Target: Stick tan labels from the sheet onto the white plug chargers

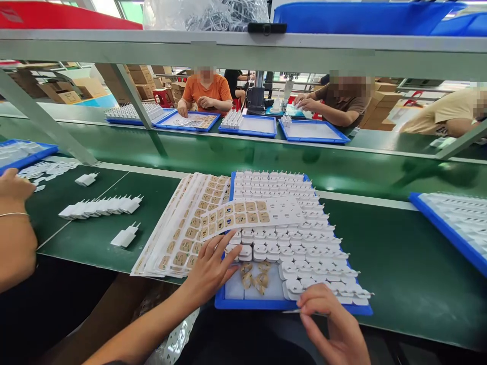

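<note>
My left hand (213,261) rests at the left end of a row of white plug adapters (266,252), fingers spread and fingertips touching the end ones. They stand packed in rows in a blue-rimmed tray (262,304). A label sheet (251,213) with tan stickers lies across the rows, partly stripped at its right end. Crumpled tan backing pieces (256,279) lie on the tray floor. At the tray's front edge my right hand (335,322) is closed on a thin, pointed tool, seemingly tweezers (292,311); most of it is hidden by the fingers.
Stacked label sheets (186,228) lie left of the tray. Loose plug adapters (102,207) sit farther left, beside a co-worker's hand (17,185). Another blue tray (456,228) is at right. A shelf beam (243,43) crosses above; people work at trays beyond.
</note>
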Available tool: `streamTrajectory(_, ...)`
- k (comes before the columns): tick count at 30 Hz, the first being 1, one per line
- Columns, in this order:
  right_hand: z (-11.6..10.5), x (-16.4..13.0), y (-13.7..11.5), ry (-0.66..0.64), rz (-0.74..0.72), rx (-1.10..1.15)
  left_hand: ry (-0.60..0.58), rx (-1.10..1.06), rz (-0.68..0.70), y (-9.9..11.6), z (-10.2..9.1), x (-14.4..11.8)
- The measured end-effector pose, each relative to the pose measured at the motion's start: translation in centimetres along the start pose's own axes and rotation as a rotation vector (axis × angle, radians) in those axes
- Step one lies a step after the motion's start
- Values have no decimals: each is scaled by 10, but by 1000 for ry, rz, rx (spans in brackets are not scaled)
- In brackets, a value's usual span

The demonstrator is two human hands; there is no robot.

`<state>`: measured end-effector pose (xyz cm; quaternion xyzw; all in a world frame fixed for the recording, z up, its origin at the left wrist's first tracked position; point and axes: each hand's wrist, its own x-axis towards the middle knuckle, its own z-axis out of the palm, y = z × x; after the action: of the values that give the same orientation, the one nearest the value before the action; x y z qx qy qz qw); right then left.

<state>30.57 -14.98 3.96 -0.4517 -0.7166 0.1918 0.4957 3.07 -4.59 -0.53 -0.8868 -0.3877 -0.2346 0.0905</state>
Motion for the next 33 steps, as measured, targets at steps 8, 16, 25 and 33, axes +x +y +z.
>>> streamTrajectory(8,37,7,-13,-58,-52,8,96,-310,-145,0,11,-15)
streamTrajectory(16,60,18,-12,-76,30,239,237,-1164,-587,17,-8,-15)
streamTrajectory(25,66,21,-11,-79,177,556,-17,-1610,-526,41,3,-5)
streamTrajectory(33,63,19,-9,-38,264,602,45,-1350,-383,51,-5,-7)
